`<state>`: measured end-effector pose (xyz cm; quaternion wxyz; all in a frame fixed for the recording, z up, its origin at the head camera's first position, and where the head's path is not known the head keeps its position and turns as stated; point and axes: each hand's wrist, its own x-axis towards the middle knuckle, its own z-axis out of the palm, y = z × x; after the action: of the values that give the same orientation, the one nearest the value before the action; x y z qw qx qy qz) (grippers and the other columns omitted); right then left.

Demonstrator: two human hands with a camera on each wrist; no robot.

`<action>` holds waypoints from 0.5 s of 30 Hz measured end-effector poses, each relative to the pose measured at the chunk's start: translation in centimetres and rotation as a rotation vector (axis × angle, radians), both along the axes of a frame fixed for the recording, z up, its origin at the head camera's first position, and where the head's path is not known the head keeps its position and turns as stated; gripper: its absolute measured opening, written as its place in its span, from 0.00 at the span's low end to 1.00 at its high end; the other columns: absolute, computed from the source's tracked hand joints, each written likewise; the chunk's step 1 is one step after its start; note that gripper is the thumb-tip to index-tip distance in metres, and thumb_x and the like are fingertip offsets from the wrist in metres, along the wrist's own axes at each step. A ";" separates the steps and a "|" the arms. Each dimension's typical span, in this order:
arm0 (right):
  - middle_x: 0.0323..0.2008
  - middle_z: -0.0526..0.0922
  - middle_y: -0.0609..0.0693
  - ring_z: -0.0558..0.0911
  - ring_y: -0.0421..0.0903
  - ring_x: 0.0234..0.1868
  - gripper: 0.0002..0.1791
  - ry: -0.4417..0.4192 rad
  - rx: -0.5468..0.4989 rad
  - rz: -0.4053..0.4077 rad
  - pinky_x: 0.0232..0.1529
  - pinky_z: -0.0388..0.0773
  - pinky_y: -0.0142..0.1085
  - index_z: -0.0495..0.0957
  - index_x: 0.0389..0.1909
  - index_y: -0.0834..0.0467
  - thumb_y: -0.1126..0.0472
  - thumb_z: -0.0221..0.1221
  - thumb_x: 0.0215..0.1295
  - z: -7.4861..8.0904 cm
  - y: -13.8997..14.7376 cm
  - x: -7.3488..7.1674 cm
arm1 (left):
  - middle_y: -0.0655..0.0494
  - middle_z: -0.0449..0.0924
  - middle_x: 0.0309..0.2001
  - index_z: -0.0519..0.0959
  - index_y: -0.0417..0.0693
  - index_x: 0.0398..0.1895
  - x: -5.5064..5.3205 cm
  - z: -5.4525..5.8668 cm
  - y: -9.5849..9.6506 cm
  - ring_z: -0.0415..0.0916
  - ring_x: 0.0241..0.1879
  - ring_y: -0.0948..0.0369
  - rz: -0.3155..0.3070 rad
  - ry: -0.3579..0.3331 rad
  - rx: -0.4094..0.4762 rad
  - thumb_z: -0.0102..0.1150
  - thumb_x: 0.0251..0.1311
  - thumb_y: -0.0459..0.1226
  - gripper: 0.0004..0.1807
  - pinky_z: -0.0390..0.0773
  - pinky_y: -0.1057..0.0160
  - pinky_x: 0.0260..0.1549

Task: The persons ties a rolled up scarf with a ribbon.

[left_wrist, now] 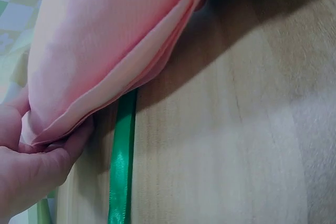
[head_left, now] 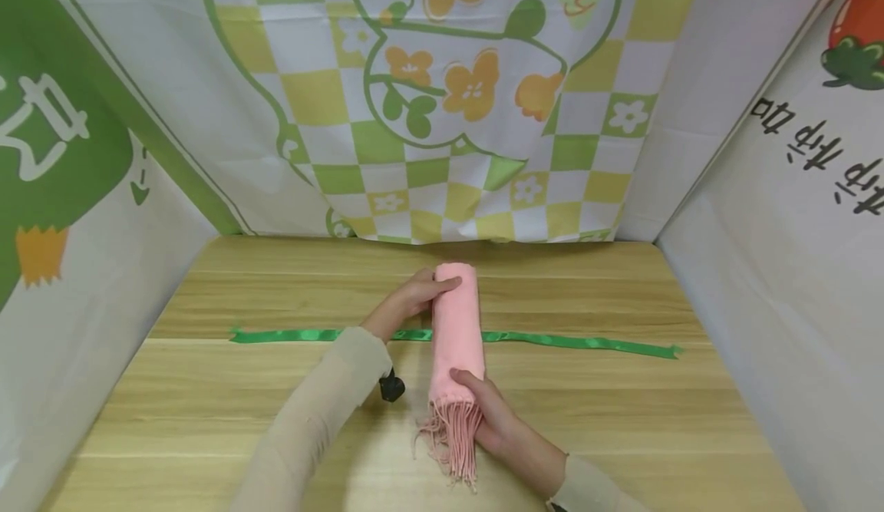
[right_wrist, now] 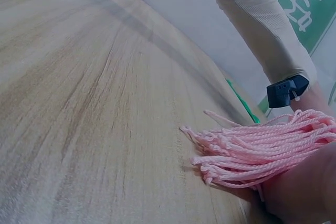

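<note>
A pink scarf [head_left: 457, 335], folded into a long narrow bundle, lies crosswise over the middle of a green ribbon [head_left: 587, 341]. My left hand [head_left: 423, 291] grips its far end, thumb on top and fingers curled beneath the edge, as the left wrist view shows. Near the close end, my right hand [head_left: 496, 414] holds the bundle from the right side with its thumb on top. Twisted tassels [right_wrist: 262, 148] hang from that end towards me. Layered folds show along the scarf's side in the left wrist view, and the ribbon's middle is hidden beneath it.
The wooden table [head_left: 276, 412] runs back to a checked, flower-printed cloth [head_left: 442, 189]. White printed panels stand along its left and right sides. A small black wrist camera [head_left: 391, 387] hangs at the left cuff. The ribbon's two ends stretch out to either side.
</note>
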<state>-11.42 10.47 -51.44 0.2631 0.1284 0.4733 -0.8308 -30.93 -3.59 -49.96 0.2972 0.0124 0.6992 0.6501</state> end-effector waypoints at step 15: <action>0.50 0.79 0.54 0.81 0.41 0.50 0.33 0.101 0.128 0.005 0.60 0.77 0.32 0.59 0.64 0.75 0.58 0.58 0.68 1.0 0.5 0.4 | 0.49 0.76 0.42 0.66 0.27 0.64 -0.1 0.9 -0.6 0.77 0.39 0.60 -0.017 0.006 -0.046 0.56 0.71 0.39 0.27 0.82 0.66 0.38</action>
<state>-11.00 10.98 -50.47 0.2323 0.1017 0.5386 -0.8035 -31.00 -4.21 -49.09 0.3007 0.0133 0.7149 0.6311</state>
